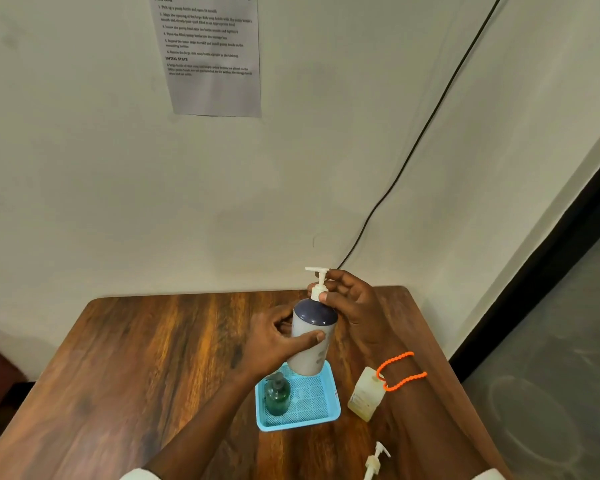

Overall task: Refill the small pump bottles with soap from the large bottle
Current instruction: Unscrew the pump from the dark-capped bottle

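Observation:
My left hand (pixel 274 341) grips the body of a white pump bottle (pixel 310 355) with a dark blue shoulder, held upright above the far end of a blue mesh tray (pixel 329 415). My right hand (pixel 350 303) pinches the collar of its white pump head (pixel 318 282). A green pump bottle (pixel 277 394) with a dark pump stands in the tray's left half. To the right of the tray sits a pale yellow bottle (pixel 362 396), partly hidden by my right wrist. A loose white pump head (pixel 374 460) lies near the table's front edge.
Everything sits on a brown wooden table (pixel 153 358) pushed against a white wall. A printed instruction sheet (pixel 212 53) hangs on the wall, and a black cable (pixel 413 157) runs down behind the table. An orange bead bracelet (pixel 400 372) circles my right wrist.

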